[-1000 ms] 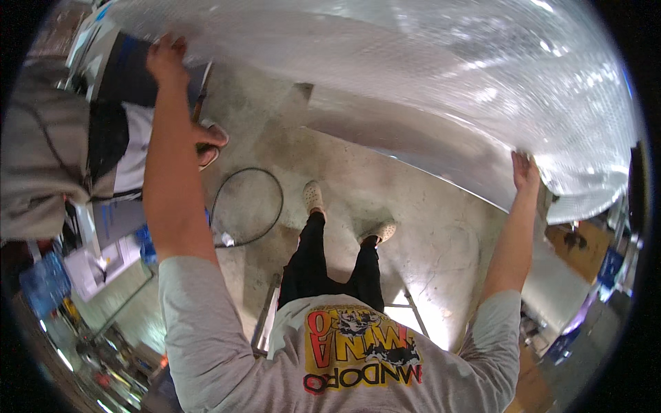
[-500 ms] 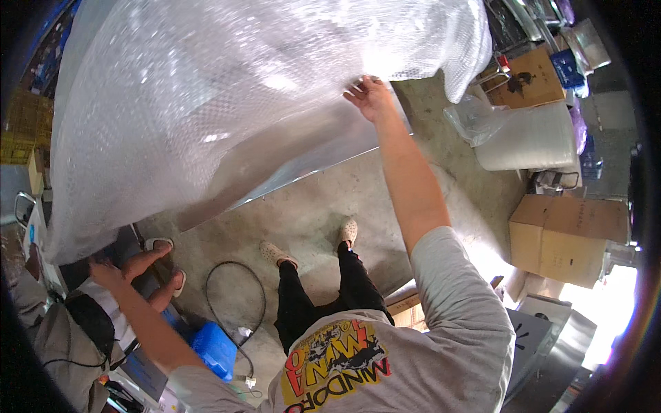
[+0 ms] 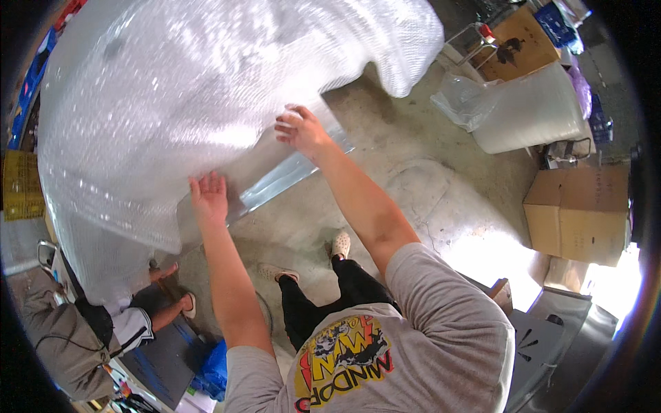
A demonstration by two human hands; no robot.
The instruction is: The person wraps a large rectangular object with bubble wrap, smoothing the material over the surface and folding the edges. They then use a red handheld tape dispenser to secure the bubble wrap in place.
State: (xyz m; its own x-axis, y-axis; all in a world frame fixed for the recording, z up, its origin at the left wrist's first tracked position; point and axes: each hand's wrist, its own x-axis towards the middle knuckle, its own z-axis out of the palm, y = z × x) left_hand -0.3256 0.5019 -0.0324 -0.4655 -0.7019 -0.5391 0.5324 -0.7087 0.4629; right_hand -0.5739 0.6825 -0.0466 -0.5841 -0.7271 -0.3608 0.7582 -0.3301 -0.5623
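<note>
A large sheet of clear bubble wrap (image 3: 172, 103) billows across the upper left, draped over a flat panel with a shiny metallic edge (image 3: 279, 182). My left hand (image 3: 209, 198) is at the near edge of the wrap, palm up, with fingers stretched and apart. Further right and farther out, my right hand (image 3: 301, 131) is at the wrap's near edge above the panel, its fingers spread and slightly bent. Neither hand visibly grips anything. Most of the panel is hidden under the wrap.
A thick roll of clear wrap (image 3: 530, 110) stands at the right, with cardboard boxes (image 3: 578, 213) nearer. Another person (image 3: 69, 337) sits at the lower left beside a dark bench (image 3: 162, 358). A yellow crate (image 3: 23, 186) is at the far left. Bare concrete floor (image 3: 392, 186) lies around my feet.
My left hand has come from the lower left up to the wrap's near edge. The right hand has moved left and nearer. The wrap has shifted left, its left end hanging lower.
</note>
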